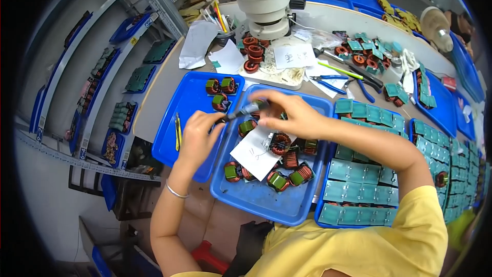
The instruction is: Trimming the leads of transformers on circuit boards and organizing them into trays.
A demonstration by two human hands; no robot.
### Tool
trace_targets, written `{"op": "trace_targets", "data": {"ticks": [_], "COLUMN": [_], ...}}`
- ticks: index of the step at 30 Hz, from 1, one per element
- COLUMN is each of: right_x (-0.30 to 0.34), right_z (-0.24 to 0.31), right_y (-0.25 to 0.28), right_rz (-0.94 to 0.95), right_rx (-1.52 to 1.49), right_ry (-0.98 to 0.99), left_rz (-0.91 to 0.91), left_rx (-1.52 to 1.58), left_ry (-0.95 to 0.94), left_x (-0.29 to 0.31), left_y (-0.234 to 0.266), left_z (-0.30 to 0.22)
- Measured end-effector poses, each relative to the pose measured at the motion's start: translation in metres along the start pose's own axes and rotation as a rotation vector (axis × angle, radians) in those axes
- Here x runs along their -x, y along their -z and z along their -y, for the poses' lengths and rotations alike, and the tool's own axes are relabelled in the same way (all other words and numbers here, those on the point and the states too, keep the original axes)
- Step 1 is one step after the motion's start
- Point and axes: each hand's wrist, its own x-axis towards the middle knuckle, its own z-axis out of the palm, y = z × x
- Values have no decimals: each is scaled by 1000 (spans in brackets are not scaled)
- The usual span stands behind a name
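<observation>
The room around you had a shelf rack point(134, 41) on the left, and your surface point(163, 97) was crowded with trays. The dark rod-like tool point(240, 114) was slanted between your two hands, above the near edges of two blue trays. Your left hand point(196, 134) had its grip clamped on the tool's lower end. Your right hand point(287, 114) was at the upper end, too blurred to tell whether its grip was together or apart. Under it, the middle tray point(246, 201) held wire coils point(278, 181) and a white paper slip point(254, 155) lying among them. The left tray point(187, 107) held three more coils and a thin yellow stick point(178, 132). To your right, green boards point(359, 192) filled another tray in rows. Beyond your hands stood a microscope point(266, 5), with blue-handled pliers point(328, 86) to its right.
</observation>
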Motion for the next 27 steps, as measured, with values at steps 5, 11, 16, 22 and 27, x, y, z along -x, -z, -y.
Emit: {"op": "trace_targets", "data": {"ticks": [5,11,16,22,27], "right_x": [17,66,109,130,133], "right_z": [14,72,118,149,176], "right_y": [24,-14,-114,-145,-139], "right_rz": [-100,52,454,724,948], "right_rx": [82,204,-259,-415,-266], "right_ry": [32,234,588,422,305], "left_rz": [-232,-297,-82,117,179], "left_rx": [-116,-512,-242,-58,79], "left_ry": [245,132,220,280,351], "left_x": [-24,-88,-71,1,54], "left_y": [7,31,43,50,55], "left_z": [42,87,26,-40,-64]}}
